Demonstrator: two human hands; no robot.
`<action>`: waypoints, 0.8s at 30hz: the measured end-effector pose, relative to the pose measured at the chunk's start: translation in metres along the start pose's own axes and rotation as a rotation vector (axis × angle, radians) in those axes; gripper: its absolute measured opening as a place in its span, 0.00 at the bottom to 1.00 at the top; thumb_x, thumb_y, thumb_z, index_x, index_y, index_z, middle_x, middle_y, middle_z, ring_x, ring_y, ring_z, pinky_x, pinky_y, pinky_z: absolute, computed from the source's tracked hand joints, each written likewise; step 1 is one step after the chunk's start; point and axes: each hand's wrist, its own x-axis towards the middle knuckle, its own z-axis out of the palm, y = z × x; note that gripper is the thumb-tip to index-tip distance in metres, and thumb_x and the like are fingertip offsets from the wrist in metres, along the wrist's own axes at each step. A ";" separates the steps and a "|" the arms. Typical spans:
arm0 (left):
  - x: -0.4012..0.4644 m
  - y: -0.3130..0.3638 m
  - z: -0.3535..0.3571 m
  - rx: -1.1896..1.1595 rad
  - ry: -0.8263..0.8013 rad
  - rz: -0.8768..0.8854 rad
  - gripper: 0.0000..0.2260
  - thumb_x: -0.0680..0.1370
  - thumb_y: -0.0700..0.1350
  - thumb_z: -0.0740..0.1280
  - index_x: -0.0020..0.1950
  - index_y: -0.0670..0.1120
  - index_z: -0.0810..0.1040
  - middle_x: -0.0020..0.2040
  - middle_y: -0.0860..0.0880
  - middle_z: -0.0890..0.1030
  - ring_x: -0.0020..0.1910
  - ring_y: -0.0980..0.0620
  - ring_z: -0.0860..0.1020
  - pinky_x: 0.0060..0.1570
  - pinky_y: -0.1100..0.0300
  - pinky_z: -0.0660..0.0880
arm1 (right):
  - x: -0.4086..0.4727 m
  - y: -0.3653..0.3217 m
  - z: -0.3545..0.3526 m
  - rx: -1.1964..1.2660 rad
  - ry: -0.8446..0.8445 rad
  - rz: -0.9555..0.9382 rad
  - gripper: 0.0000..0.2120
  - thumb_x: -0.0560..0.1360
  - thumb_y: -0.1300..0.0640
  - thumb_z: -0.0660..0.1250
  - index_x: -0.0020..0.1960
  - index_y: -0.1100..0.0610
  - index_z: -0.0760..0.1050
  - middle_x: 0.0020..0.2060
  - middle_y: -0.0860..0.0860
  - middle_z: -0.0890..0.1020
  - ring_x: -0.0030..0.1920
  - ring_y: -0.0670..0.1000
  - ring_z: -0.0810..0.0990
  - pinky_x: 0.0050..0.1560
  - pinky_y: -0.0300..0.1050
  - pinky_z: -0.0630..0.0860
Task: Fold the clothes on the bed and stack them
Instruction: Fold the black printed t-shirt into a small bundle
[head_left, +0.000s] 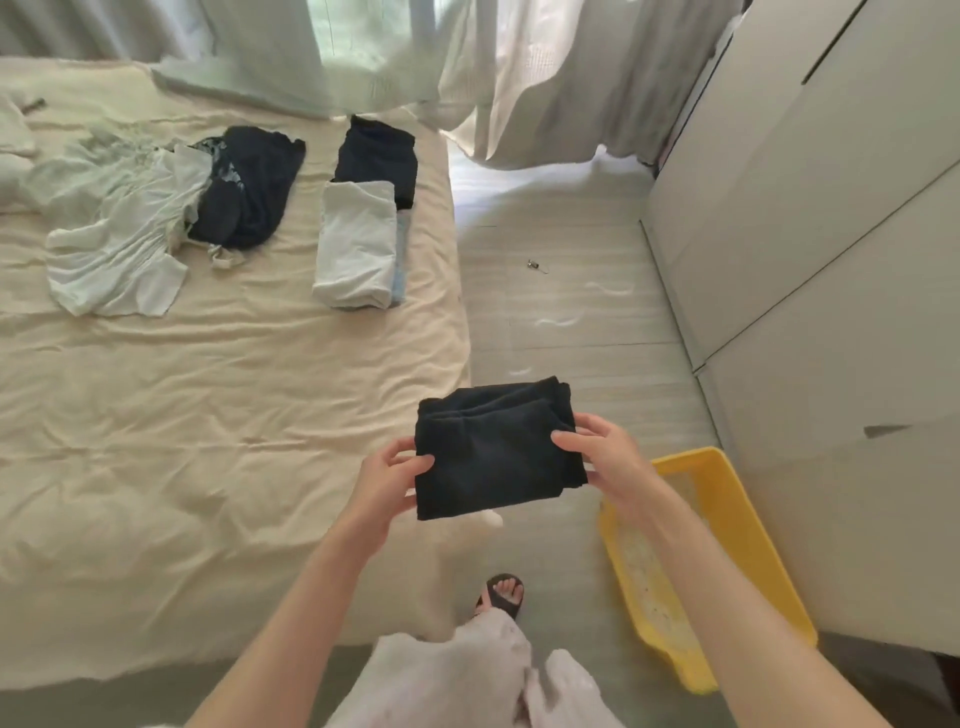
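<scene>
I hold a folded black garment (493, 449) in the air past the bed's right edge. My left hand (387, 480) pinches its left side and my right hand (605, 457) pinches its right side. On the cream-sheeted bed (182, 415) lie a folded white garment (356, 244) on top of a light blue one (401, 260), with a folded dark garment (379, 158) behind them. Further left, an unfolded pale green garment (114, 223) and a crumpled dark garment (249, 187) lie spread out together.
A yellow plastic basket (727, 499) stands on the floor at my right, beside white wardrobe doors (831, 234). Curtains (545, 78) hang down onto the floor at the far end. A small metal clip (535, 266) lies on the floor. My sandalled foot (501, 595) is below.
</scene>
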 end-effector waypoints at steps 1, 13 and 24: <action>0.007 0.010 0.018 -0.010 0.009 0.007 0.08 0.78 0.37 0.64 0.53 0.48 0.76 0.47 0.47 0.82 0.46 0.50 0.81 0.36 0.60 0.75 | 0.012 -0.012 -0.016 -0.008 -0.006 -0.008 0.19 0.76 0.61 0.66 0.67 0.58 0.70 0.55 0.52 0.81 0.53 0.52 0.80 0.46 0.45 0.78; 0.082 0.079 0.145 -0.187 0.208 -0.021 0.10 0.78 0.39 0.64 0.59 0.46 0.75 0.52 0.44 0.81 0.50 0.48 0.80 0.40 0.59 0.76 | 0.156 -0.131 -0.113 -0.215 -0.204 0.066 0.12 0.76 0.61 0.66 0.59 0.54 0.74 0.54 0.52 0.80 0.57 0.55 0.78 0.50 0.49 0.77; 0.125 0.073 0.135 -0.598 0.598 -0.157 0.09 0.78 0.39 0.65 0.58 0.46 0.74 0.53 0.46 0.79 0.51 0.48 0.79 0.40 0.58 0.77 | 0.274 -0.199 -0.004 -0.664 -0.599 0.179 0.18 0.77 0.63 0.64 0.67 0.58 0.72 0.58 0.55 0.79 0.57 0.55 0.78 0.45 0.44 0.76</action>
